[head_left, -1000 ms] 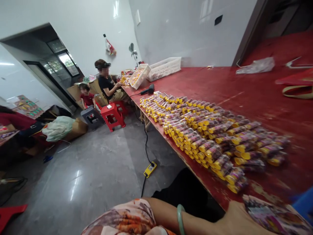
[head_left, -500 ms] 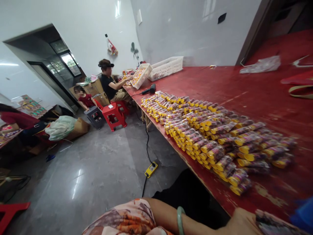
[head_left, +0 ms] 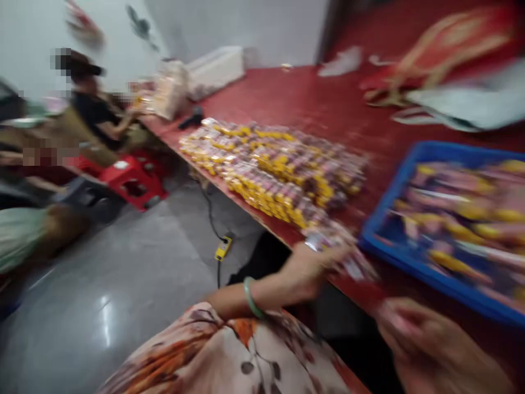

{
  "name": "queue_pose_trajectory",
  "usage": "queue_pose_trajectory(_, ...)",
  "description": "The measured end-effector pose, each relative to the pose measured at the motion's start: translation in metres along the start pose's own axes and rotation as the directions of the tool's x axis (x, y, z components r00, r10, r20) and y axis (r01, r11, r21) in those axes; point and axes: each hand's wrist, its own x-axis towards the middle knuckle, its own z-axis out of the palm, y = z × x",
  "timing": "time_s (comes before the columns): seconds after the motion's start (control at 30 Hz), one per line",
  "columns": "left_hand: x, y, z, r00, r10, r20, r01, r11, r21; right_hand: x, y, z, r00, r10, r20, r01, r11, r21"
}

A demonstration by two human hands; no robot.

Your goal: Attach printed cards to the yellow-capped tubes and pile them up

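The picture is smeared by motion. My left hand (head_left: 311,268), with a green bangle on the wrist, rests at the front edge of the red table (head_left: 328,104) and is closed on a printed wrapper sheet (head_left: 348,257). My right hand (head_left: 430,345) is low at the right, its fingers blurred, with something pinkish near them. A blue crate (head_left: 394,219) of yellow-capped candy tubes stands just right of my left hand. A long pile of the same yellow-capped tubes (head_left: 270,169) lies on the table beyond it.
A person in black (head_left: 94,109) sits at the far end of the table beside red stools (head_left: 131,180). A white basket (head_left: 217,68) and a black heat gun (head_left: 192,117) lie farther back. A yellow power strip (head_left: 222,249) sits on the grey floor. Red bags (head_left: 443,49) lie at the back right.
The view has swung right and down, bringing the blue crate and my right hand into sight. My left hand has risen onto the table edge with the wrapper sheet.
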Motion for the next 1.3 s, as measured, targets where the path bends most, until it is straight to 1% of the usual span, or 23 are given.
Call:
queue_pose_trajectory(0.03, 0.005, 0.001, -0.003, 1.0, -0.03, 0.008, 0.031, 0.999, -0.029, -0.008, -0.003, -0.004, 0.997, -0.01, -0.071, 0.012, 1.0, 0.026)
queue_pose_trajectory(0.07, 0.011, 0.002, -0.006, 0.996, -0.094, -0.002, 0.094, 0.994, -0.05, -0.013, -0.006, -0.005, 0.991, -0.045, -0.122, 0.051, 0.998, 0.045)
queue_pose_trajectory(0.1, 0.017, 0.002, -0.007, 0.985, -0.175, -0.008, 0.174, 0.983, -0.058, -0.016, -0.008, -0.004, 0.98, -0.113, -0.161, 0.119, 0.992, 0.028)
queue_pose_trajectory(0.13, 0.021, 0.003, -0.008, 0.973, -0.23, -0.014, 0.229, 0.971, -0.07, -0.016, -0.009, -0.002, 0.964, -0.191, -0.186, 0.192, 0.981, -0.011)
queue_pose_trajectory(0.2, 0.025, 0.003, -0.006, 0.944, -0.33, -0.03, 0.327, 0.942, -0.073, -0.013, -0.011, 0.001, 0.921, -0.337, -0.197, 0.314, 0.939, -0.14)
queue_pose_trajectory(0.3, 0.021, 0.002, 0.001, 0.914, -0.406, -0.023, 0.404, 0.913, -0.061, -0.012, -0.011, 0.003, 0.856, -0.492, -0.159, 0.429, 0.847, -0.314)
queue_pose_trajectory(0.37, 0.017, 0.001, 0.004, 0.907, -0.422, -0.011, 0.421, 0.906, -0.05, -0.013, -0.012, 0.002, 0.817, -0.568, -0.098, 0.484, 0.768, -0.419)
queue_pose_trajectory(0.43, 0.016, -0.002, 0.006, 0.902, -0.431, -0.011, 0.43, 0.902, -0.043, -0.014, -0.014, 0.002, 0.77, -0.637, -0.04, 0.525, 0.668, -0.527)
queue_pose_trajectory(0.53, 0.017, -0.006, 0.007, 0.914, -0.406, -0.003, 0.406, 0.914, -0.025, -0.014, -0.015, 0.002, 0.667, -0.745, 0.029, 0.559, 0.474, -0.68)
queue_pose_trajectory(0.63, 0.017, -0.012, 0.006, 0.958, -0.286, 0.01, 0.286, 0.958, 0.023, -0.013, -0.015, 0.002, 0.578, -0.805, 0.135, 0.575, 0.284, -0.767)
queue_pose_trajectory(0.7, 0.016, -0.015, 0.006, 0.976, -0.216, 0.004, 0.216, 0.975, 0.053, -0.013, -0.015, 0.002, 0.538, -0.821, 0.194, 0.59, 0.202, -0.781)
queue_pose_trajectory(0.73, 0.016, -0.016, 0.006, 0.979, -0.204, 0.006, 0.203, 0.977, 0.062, -0.013, -0.014, 0.002, 0.525, -0.825, 0.209, 0.598, 0.182, -0.781)
queue_pose_trajectory(0.8, 0.015, -0.017, 0.006, 0.974, -0.226, 0.027, 0.223, 0.971, 0.082, -0.013, -0.011, 0.001, 0.521, -0.828, 0.207, 0.6, 0.183, -0.779)
queue_pose_trajectory(0.87, 0.014, -0.019, 0.005, 0.966, -0.253, 0.048, 0.246, 0.963, 0.112, -0.013, -0.006, 0.001, 0.535, -0.828, 0.168, 0.577, 0.213, -0.788)
queue_pose_trajectory(0.93, 0.012, -0.02, 0.005, 0.97, -0.24, 0.043, 0.231, 0.962, 0.143, -0.012, 0.0, 0.003, 0.541, -0.833, 0.119, 0.544, 0.238, -0.805)
queue_pose_trajectory(1.03, 0.009, -0.021, 0.004, 0.979, -0.198, 0.042, 0.186, 0.964, 0.192, -0.011, 0.009, 0.005, 0.519, -0.85, 0.091, 0.529, 0.236, -0.816)
queue_pose_trajectory(1.1, 0.007, -0.021, 0.005, 0.973, -0.222, 0.057, 0.203, 0.95, 0.239, -0.01, 0.01, 0.005, 0.506, -0.857, 0.094, 0.55, 0.237, -0.8)
queue_pose_trajectory(1.13, 0.006, -0.02, 0.006, 0.968, -0.244, 0.062, 0.221, 0.941, 0.256, -0.011, 0.009, 0.004, 0.527, -0.843, 0.11, 0.568, 0.254, -0.783)
queue_pose_trajectory(1.17, 0.007, -0.019, 0.007, 0.962, -0.265, 0.064, 0.24, 0.934, 0.263, -0.012, 0.006, 0.001, 0.575, -0.807, 0.133, 0.584, 0.291, -0.758)
queue_pose_trajectory(1.23, 0.008, -0.017, 0.01, 0.952, -0.296, 0.076, 0.268, 0.929, 0.253, -0.017, 0.0, -0.005, 0.704, -0.683, 0.194, 0.592, 0.413, -0.692)
queue_pose_trajectory(1.27, 0.01, -0.016, 0.012, 0.946, -0.313, 0.09, 0.282, 0.926, 0.251, -0.019, -0.004, -0.009, 0.759, -0.614, 0.216, 0.577, 0.481, -0.661)
queue_pose_trajectory(1.3, 0.011, -0.016, 0.014, 0.934, -0.337, 0.115, 0.3, 0.918, 0.26, -0.022, -0.008, -0.013, 0.794, -0.568, 0.217, 0.556, 0.534, -0.636)
